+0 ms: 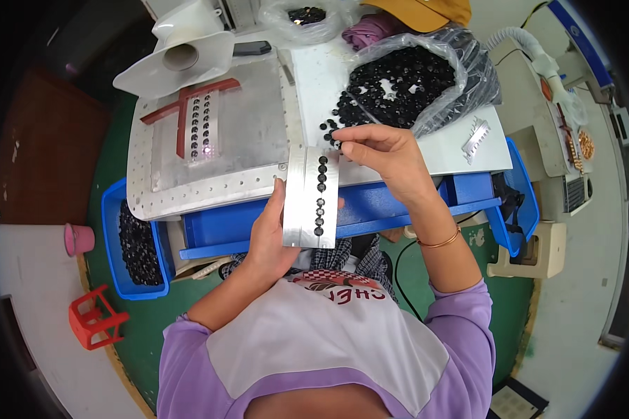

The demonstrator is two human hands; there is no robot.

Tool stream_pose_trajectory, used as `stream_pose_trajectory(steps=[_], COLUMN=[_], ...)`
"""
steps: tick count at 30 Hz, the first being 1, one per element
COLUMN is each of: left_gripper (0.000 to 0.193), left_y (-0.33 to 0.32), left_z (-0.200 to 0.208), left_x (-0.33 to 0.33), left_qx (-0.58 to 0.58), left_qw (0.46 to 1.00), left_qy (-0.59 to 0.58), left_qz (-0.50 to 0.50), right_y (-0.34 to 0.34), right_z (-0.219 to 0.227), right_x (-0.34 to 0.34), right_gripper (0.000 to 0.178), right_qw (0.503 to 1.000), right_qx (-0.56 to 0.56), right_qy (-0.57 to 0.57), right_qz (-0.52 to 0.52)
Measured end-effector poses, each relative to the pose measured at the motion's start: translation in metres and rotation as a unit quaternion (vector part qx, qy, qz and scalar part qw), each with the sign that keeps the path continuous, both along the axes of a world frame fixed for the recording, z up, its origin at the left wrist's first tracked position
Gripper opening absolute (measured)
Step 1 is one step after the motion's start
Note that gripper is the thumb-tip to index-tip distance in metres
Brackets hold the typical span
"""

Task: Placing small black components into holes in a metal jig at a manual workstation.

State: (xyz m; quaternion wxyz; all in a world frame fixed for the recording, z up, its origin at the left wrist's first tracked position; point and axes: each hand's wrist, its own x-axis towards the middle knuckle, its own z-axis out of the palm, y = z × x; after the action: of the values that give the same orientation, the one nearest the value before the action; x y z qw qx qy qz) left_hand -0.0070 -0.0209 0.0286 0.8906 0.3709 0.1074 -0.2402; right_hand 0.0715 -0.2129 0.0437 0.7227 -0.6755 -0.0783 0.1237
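My left hand grips a narrow silver metal plate by its left side, with some fingers behind it. Along the plate's right half runs a row of small round black pieces, with a small gap partway down. At the plate's upper right corner, my right hand is closed in a pinch on a small black disc, partly hidden by the fingertips. Loose black discs lie on the white table just beyond those fingers. They spread from an open clear plastic bag heaped with more.
Left on the table, a perforated metal bed carries a red stop bar beside another filled plate, below a white hood. A silver strip lies at right. Blue bins flank the table; a blue tray sits under its front edge.
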Motion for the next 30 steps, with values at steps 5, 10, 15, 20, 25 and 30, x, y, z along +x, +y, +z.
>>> stream_pose_trajectory(steps=[5,10,15,20,25,30], left_gripper=[0.060,0.055,0.047,0.050,0.051,0.058], left_y=[0.006,0.007,0.008,0.010,0.010,0.015], left_z=[-0.011,-0.017,-0.016,-0.023,-0.014,-0.017], left_x=[-0.001,0.000,-0.002,-0.005,-0.005,-0.005], left_qx=[-0.039,-0.088,-0.097,-0.069,-0.061,-0.071], left_qw=[0.999,0.996,0.995,0.997,0.997,0.997], left_qy=[-0.016,-0.001,0.032,0.030,0.043,-0.002], left_qz=[-0.012,-0.008,0.002,0.000,0.001,-0.018], right_y=[0.014,0.044,0.054,0.057,0.058,0.041], right_z=[0.000,0.014,0.016,0.019,0.021,0.016], right_x=[-0.002,-0.022,-0.029,-0.033,-0.041,0.012], right_gripper=[0.016,0.016,0.018,0.023,0.015,0.024], right_qw=[1.000,0.865,0.743,0.730,0.730,0.781], right_qx=[-0.019,-0.336,-0.423,-0.449,-0.437,-0.420], right_qy=[-0.024,-0.372,-0.512,-0.500,-0.511,-0.462], right_qz=[-0.001,0.016,0.086,0.126,0.122,0.027])
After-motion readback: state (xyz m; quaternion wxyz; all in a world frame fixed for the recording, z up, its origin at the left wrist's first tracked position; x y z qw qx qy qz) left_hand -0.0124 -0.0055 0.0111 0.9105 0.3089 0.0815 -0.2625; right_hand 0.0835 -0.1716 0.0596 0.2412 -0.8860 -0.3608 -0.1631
